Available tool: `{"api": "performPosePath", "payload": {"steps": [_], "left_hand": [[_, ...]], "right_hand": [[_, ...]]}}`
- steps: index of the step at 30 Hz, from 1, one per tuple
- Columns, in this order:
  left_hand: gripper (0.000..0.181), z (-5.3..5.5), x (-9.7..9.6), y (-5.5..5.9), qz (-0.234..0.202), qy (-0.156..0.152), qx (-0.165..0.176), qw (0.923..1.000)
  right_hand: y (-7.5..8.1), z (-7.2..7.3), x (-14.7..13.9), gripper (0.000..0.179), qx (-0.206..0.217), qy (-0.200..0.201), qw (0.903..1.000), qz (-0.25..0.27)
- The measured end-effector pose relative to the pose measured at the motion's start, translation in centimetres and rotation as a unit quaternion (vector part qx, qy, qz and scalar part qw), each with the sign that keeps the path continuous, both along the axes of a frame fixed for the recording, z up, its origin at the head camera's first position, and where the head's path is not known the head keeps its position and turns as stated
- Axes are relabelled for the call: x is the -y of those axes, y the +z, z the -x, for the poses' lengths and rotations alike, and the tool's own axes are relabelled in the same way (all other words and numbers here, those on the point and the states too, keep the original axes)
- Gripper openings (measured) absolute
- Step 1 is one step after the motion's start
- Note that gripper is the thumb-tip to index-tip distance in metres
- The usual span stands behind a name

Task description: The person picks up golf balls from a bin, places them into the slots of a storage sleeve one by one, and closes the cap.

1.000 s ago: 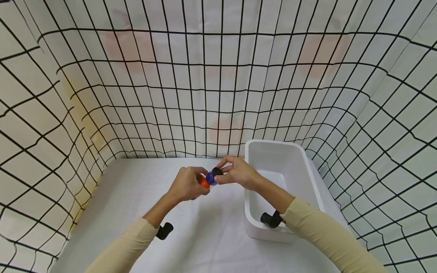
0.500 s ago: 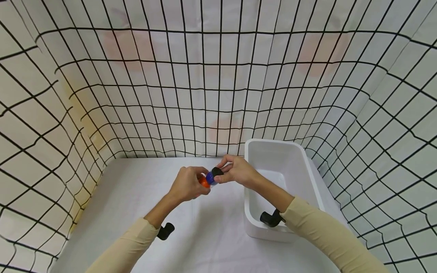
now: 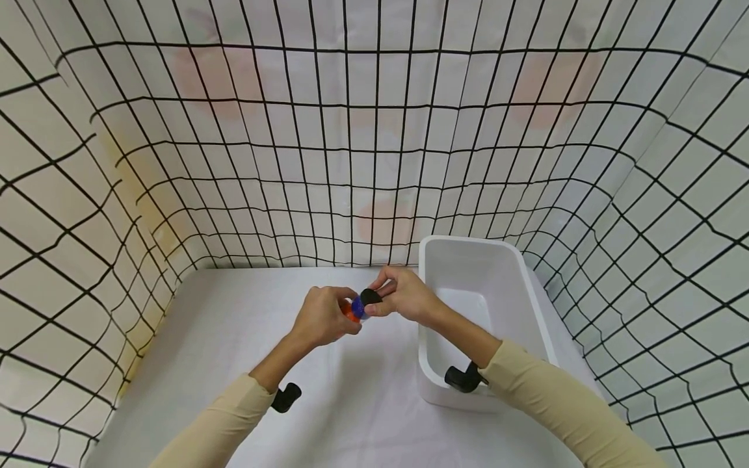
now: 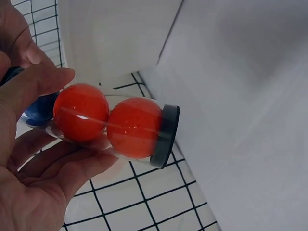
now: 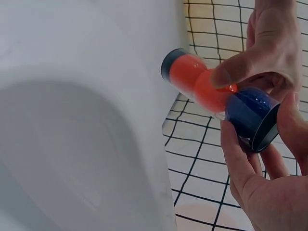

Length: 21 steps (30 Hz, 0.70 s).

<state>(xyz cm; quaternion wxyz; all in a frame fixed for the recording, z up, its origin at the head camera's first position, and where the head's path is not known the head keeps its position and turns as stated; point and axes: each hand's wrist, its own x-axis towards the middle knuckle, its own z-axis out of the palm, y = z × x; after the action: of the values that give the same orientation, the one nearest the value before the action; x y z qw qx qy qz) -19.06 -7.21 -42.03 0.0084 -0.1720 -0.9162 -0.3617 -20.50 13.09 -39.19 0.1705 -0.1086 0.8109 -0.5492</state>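
Observation:
A clear tube holds two orange balls (image 4: 134,127) and a blue ball (image 5: 246,111) in a row. At one end sits a black cap (image 4: 166,137); at the other, beside the blue ball, is a second black cap (image 3: 370,297). My left hand (image 3: 320,315) grips the tube round its middle, thumb over the orange ball near the blue one. My right hand (image 3: 409,298) pinches the second cap between thumb and fingers, with fingertips along the blue end. The tube is held tilted above the white table, between both hands.
A deep white bin (image 3: 468,263) stands on the right, under my right forearm. Black wire mesh (image 3: 380,153) rises at the back and both sides of the white tabletop (image 3: 234,305). A black rounded piece (image 3: 287,398) shows at the left cuff, another black piece (image 3: 462,377) at the right cuff.
The right hand and the cap it pinches have shifted slightly left, and a bit less of the blue ball shows. The left hand keeps its grip on the tube.

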Motion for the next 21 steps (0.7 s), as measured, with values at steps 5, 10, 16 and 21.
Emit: {"api": "performPosePath", "payload": {"steps": [5,10,16,21], "left_hand": [[0.033,-0.06,-0.07,0.02,0.000,0.001,-0.003,1.0000],[0.033,-0.03,-0.12,-0.03,0.001,0.005,-0.006,1.0000],[0.030,-0.05,-0.24,-0.12,-0.001,0.005,-0.015,0.9999],[0.029,-0.05,-0.22,-0.50,-0.003,-0.005,-0.008,0.9999]], "right_hand": [[-0.07,-0.21,0.29,0.038,-0.005,-0.007,0.9999,-0.007],[0.09,-0.40,0.39,0.038,-0.017,-0.013,0.9997,-0.014],[0.27,-0.40,0.42,0.038,-0.022,-0.005,0.9993,-0.029],[0.27,0.01,0.00,0.040,-0.016,0.011,0.9990,-0.041]]}}
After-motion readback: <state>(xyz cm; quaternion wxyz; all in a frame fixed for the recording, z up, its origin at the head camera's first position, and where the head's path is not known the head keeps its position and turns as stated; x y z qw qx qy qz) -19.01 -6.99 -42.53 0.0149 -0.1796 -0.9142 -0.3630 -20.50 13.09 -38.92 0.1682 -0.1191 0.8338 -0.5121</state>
